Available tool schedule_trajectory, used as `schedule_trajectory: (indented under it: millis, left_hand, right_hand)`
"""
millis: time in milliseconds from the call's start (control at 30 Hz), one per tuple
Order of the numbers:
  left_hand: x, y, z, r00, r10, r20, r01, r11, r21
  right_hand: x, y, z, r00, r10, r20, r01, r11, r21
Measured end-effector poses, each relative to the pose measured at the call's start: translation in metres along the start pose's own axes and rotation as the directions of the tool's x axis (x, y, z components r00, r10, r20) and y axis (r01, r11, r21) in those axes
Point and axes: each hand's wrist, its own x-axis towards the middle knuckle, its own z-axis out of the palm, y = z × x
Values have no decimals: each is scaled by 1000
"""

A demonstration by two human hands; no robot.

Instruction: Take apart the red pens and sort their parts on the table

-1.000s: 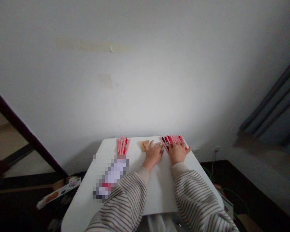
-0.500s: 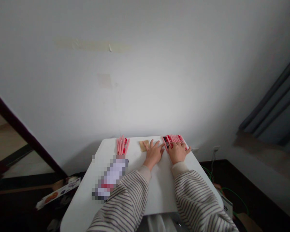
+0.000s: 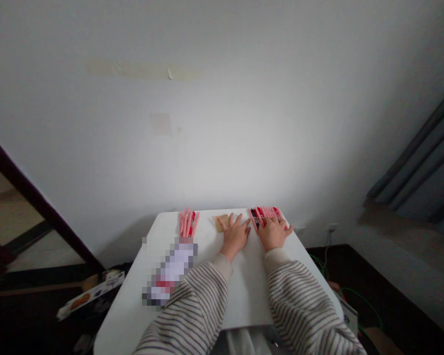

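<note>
My left hand (image 3: 236,237) rests on the white table (image 3: 244,296) with its fingers spread. Its fingertips reach the edge of a small tan square (image 3: 219,224) that looks like paper. To its right, my right hand (image 3: 273,234) lies with fingers apart over the near ends of a row of pens (image 3: 269,212), mostly pink with some red and black ones. Part of that row is hidden under the hand. A second bunch of pink and red pens (image 3: 187,223) lies at the table's far left, touched by neither hand.
A long pixelated object (image 3: 175,266) lies on the left of the table, beside my left sleeve. The far edge of the table meets a pale wall (image 3: 225,123). Boxes (image 3: 92,296) and green cables (image 3: 323,266) are on the floor.
The view has shifted very slightly. Both hands stay in the same places, and the pens and tan square have not visibly moved.
</note>
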Motion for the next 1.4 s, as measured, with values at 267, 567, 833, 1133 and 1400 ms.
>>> schedule_trajectory:
  millis: [267,567,833,1133,1400]
  left_hand:
    - [-9,-10,-10,998,-30,-56,31,999,16]
    - [-30,-27,-37,984,-135,-115,144,986,81]
    - [-50,-35,-47,965,-220,-146,248,944,219]
    - [-55,-35,-51,966,-241,-98,258,932,252]
    - [-53,-35,-55,961,-252,-116,274,927,256]
  right_hand:
    - [0,-1,3,1000,-19,4,19,1000,17]
    - [-1,-7,8,945,-322,51,300,919,256]
    - [-16,-22,3,831,-547,103,489,806,335]
    - [-21,-30,-5,804,-560,199,510,822,254]
    - [-21,-29,-4,807,-554,203,500,825,262]
